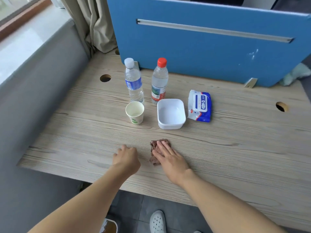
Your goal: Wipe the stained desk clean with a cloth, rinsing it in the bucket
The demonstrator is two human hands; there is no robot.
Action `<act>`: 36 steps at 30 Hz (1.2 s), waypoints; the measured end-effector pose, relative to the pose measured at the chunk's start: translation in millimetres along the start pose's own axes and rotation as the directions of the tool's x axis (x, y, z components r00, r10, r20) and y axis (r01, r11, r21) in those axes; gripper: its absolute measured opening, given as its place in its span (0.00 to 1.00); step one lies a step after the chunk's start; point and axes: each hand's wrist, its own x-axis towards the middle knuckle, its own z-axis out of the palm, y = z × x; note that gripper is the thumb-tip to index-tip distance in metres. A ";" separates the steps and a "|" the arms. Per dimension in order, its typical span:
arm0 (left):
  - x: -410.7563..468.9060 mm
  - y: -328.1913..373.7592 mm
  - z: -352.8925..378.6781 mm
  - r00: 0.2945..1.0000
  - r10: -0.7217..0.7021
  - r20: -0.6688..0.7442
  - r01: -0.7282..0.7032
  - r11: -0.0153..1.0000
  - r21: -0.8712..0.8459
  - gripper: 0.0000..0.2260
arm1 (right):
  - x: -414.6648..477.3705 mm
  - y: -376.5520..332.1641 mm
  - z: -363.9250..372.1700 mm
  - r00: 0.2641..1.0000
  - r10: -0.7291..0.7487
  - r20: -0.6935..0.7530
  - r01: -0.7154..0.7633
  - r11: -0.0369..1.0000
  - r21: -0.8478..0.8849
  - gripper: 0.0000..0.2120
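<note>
While the right hand (168, 157) lay flat on the cloth (153, 147) and the left hand (127, 158) held nothing, firm slow rubs seemed best.

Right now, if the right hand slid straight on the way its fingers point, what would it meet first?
Probably the paper cup. The right hand lies flat on the brown cloth, fingers aimed forward-left; that line seems to pass just left of the white container, but the margin is small.

Crumpled brown-stained cloth (154, 146) flat on pale wood-grain desk (235, 148), lower centre of frame; white square plastic tub (170, 126) upright just above it.
</note>
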 end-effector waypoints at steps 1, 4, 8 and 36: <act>-1.4 12.7 6.6 0.999 0.045 -0.025 -0.046 0.999 -0.016 0.18 | -9.0 8.2 -1.6 1.000 0.022 -0.007 -0.022 1.000 0.011 0.34; -11.4 51.5 21.5 0.984 0.165 -0.073 -0.169 0.984 -0.063 0.18 | -35.1 30.9 -4.2 0.996 0.087 -0.006 -0.087 0.995 0.038 0.32; -24.0 101.5 35.7 0.965 0.260 -0.032 -0.262 0.957 -0.123 0.18 | -76.4 61.9 -9.5 0.983 0.183 0.016 -0.184 0.982 0.046 0.28; -206.6 556.3 178.7 0.718 0.648 0.253 -0.640 0.758 -0.127 0.37 | -446.8 347.7 39.4 0.727 0.680 0.095 -0.679 0.694 0.240 0.28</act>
